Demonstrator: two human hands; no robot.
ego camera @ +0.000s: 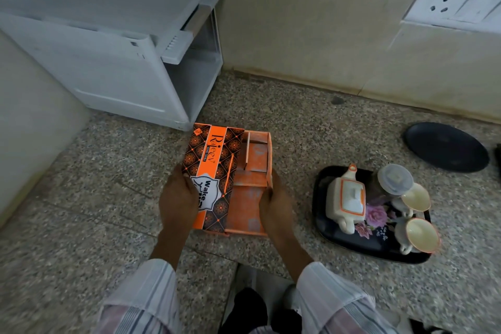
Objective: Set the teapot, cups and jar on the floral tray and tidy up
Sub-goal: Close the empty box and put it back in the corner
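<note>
Both hands grip the orange box (227, 182): left hand (177, 198) on its lid, right hand (273, 200) on its side wall. Right of box: floral tray (352, 247) carrying teapot (345, 198), 2 cups.

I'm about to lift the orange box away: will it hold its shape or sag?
The orange box looks like thin card with an empty divided interior, so it is probably light. Its patterned lid sits half across, so it may slide or flap. Gripped at both sides by the left hand and right hand, it could flex slightly.
</note>
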